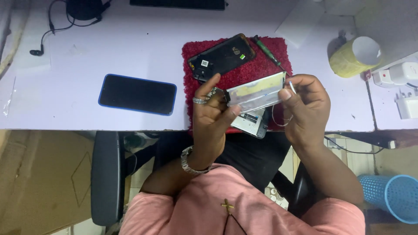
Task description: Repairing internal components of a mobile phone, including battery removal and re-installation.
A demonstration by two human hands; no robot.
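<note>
Both hands pinch a thin silvery rectangular phone panel [256, 92] above the red fuzzy mat [278, 48].

Left hand [213, 115] clamps one end, right hand [305, 106] the other; it looks light, stiff, brittle, best gripped by its edges, over the opened black phone shell [221, 57].

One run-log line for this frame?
left hand: grips silver phone battery | right hand: grips its other end | below: red mat, opened phone | aside: blue-cased phone
</note>
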